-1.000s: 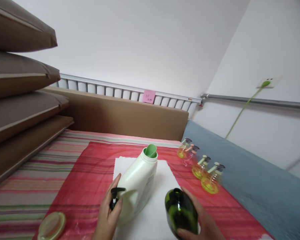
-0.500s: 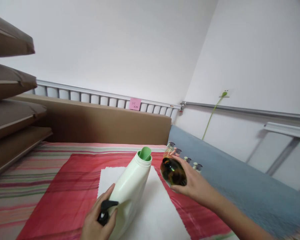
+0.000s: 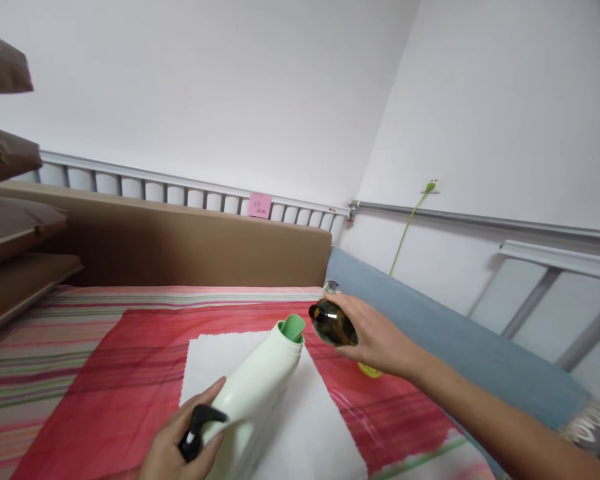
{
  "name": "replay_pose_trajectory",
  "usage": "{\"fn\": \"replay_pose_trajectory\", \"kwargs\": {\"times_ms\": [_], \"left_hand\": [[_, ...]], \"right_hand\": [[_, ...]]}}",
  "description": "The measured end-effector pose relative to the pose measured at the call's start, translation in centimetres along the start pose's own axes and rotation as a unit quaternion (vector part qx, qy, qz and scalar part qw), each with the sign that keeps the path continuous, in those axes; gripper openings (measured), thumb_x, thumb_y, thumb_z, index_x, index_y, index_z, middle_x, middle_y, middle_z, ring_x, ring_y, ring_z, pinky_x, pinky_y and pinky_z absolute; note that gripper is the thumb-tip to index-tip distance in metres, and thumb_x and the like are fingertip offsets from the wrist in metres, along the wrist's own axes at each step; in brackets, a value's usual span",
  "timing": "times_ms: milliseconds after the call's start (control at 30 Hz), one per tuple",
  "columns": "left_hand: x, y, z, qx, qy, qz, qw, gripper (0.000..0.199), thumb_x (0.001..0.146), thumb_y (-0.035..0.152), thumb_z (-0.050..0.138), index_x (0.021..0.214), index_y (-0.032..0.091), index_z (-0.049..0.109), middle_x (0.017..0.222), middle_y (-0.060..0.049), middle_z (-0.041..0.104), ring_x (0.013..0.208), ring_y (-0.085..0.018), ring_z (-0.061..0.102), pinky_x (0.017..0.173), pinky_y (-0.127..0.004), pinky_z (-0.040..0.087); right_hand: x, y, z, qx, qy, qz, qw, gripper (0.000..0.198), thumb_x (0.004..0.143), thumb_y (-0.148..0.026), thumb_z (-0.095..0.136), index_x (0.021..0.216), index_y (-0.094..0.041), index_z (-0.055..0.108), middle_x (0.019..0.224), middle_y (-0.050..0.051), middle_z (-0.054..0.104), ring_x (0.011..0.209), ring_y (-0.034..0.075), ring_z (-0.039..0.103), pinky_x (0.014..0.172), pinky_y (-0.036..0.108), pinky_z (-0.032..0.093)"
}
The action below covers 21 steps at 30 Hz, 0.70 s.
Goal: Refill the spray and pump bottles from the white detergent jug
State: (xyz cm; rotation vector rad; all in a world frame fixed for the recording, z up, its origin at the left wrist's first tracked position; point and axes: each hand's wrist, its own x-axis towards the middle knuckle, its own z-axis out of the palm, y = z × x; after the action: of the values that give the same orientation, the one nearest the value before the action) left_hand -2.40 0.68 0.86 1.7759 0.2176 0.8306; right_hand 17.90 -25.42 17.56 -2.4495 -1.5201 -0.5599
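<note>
My left hand [image 3: 185, 433] is wrapped round a pale green-white bottle [image 3: 253, 393], which leans with its open mouth up and to the right. Between the fingers of that hand is also a black hooked piece [image 3: 200, 427] that looks like a pump head. A green, spout-shaped piece [image 3: 293, 327] sticks out of the bottle's mouth. My right hand [image 3: 375, 333] grips a dark brown bottle [image 3: 333, 323], tilted with its neck to the left, just right of the green piece and apart from it. Whether liquid comes out cannot be seen.
A white cloth [image 3: 310, 427] lies on a red cloth [image 3: 95, 373] over a striped cover. Behind my right hand a clear bottle [image 3: 331, 287] and a yellow item [image 3: 370, 371] show in part. Brown padded boards [image 3: 20, 220] are stacked at left; a blue-grey cushion [image 3: 460, 353] borders the right.
My right hand has brought the dark bottle nearer the green piece, its neck now pointing left towards it. The pale bottle leans over more. The view has shifted slightly right.
</note>
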Motion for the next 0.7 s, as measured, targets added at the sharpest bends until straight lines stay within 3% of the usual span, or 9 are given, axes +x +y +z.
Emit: {"fn": "replay_pose_trajectory", "kwargs": {"times_ms": [233,700], "left_hand": [[0.0,1.8,0.5,-0.029,0.023,-0.035,0.999,0.044,0.052,0.042,0.082,0.092,0.025,0.076,0.094,-0.008,0.076,0.083,-0.026,0.072,0.074,-0.028,0.058],[0.0,2.4,0.6,-0.030,0.039,-0.021,0.999,0.041,0.052,0.042,0.081,0.090,0.026,0.076,0.089,-0.007,0.077,0.078,-0.024,0.071,0.069,-0.026,0.058]], "right_hand": [[1.3,0.3,-0.8,-0.069,-0.010,-0.059,0.996,0.076,0.065,-0.014,0.064,0.135,-0.021,0.036,0.129,0.014,0.051,0.114,0.029,0.052,0.097,0.046,0.043],[2.8,-0.2,-1.4,-0.150,-0.017,-0.125,0.981,0.071,0.064,-0.005,0.055,0.131,-0.021,0.043,0.126,0.016,0.050,0.109,0.030,0.050,0.092,0.048,0.043]]}}
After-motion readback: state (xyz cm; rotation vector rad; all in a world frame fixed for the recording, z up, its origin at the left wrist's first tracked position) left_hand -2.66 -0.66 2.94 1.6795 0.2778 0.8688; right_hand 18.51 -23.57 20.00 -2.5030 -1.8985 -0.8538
